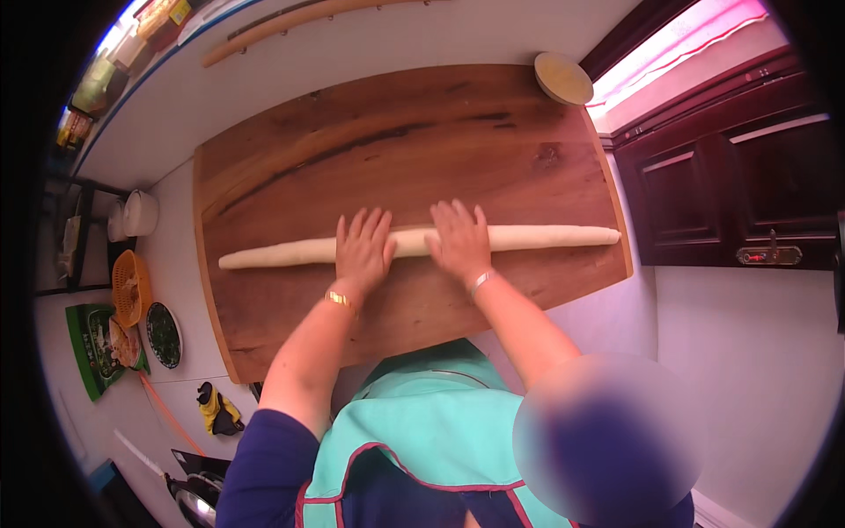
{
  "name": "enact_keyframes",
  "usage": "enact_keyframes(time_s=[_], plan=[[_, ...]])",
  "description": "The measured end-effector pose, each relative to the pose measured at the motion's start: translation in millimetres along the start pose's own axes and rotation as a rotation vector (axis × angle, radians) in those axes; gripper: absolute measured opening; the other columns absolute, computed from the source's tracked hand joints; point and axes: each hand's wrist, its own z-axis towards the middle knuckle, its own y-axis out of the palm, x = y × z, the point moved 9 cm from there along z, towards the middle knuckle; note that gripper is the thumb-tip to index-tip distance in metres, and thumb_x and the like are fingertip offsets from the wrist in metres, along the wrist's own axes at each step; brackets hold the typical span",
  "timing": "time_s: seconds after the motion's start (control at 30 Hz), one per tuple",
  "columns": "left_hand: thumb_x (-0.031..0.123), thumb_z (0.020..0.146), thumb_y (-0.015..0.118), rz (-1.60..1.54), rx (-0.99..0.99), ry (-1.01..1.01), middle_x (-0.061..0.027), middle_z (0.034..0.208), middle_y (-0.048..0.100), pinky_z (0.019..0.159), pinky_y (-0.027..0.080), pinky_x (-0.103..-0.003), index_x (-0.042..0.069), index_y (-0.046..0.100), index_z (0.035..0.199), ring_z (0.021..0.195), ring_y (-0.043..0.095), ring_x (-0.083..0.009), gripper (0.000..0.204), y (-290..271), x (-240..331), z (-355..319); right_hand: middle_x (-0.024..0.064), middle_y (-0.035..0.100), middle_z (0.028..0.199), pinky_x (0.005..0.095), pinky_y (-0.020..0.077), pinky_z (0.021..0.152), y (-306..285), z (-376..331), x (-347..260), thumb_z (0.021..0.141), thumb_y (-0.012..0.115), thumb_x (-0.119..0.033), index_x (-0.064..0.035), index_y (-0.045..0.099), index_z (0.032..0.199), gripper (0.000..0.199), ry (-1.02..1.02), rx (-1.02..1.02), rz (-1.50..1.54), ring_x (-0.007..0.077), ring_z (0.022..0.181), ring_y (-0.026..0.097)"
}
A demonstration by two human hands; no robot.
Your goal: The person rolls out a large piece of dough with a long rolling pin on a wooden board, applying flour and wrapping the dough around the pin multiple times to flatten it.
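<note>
A long, thin rope of pale dough (546,236) lies across a large brown wooden board (396,132), from its left edge almost to its right edge. My left hand (363,251) rests flat on the middle of the rope with fingers spread, a gold bracelet on the wrist. Just to its right, my right hand (459,239) also lies palm-down on the dough, fingers apart, with a silver bangle on the wrist. Neither hand grips the rope; the dough beneath both palms is hidden.
A small round tan dish (563,77) sits at the board's far right corner. A long wooden rolling pin (290,22) lies on the white counter behind. At the left are white jars (139,211), an orange basket (130,286) and a dark plate (164,334). A dark wooden cabinet (731,194) stands at the right.
</note>
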Motion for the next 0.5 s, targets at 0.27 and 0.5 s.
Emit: enact_keyframes(time_s=[0.27,0.5], plan=[[0.029,0.096,0.048,0.029,0.057,-0.215,-0.0057,0.147,0.045,0.114,0.020,-0.056,0.014,0.050,0.138,0.139,0.035,-0.0280,0.044,-8,-84,-1,0.0046,0.057,0.131,0.0541,0.0262,0.110,-11,9,52,0.087,0.053,-0.028,-0.0118,0.060,0.123,0.039,0.135,0.034,0.038,0.0250,0.130,0.046],[0.031,0.096,0.050,0.086,0.189,-0.273,-0.0082,0.145,0.045,0.112,0.019,-0.060,0.013,0.054,0.132,0.137,0.037,-0.0295,0.041,-9,-158,100,0.0051,0.065,0.118,0.0533,0.0320,0.106,13,140,105,0.090,0.052,-0.024,-0.0111,0.066,0.107,0.026,0.211,-0.156,0.015,0.0264,0.122,0.053]])
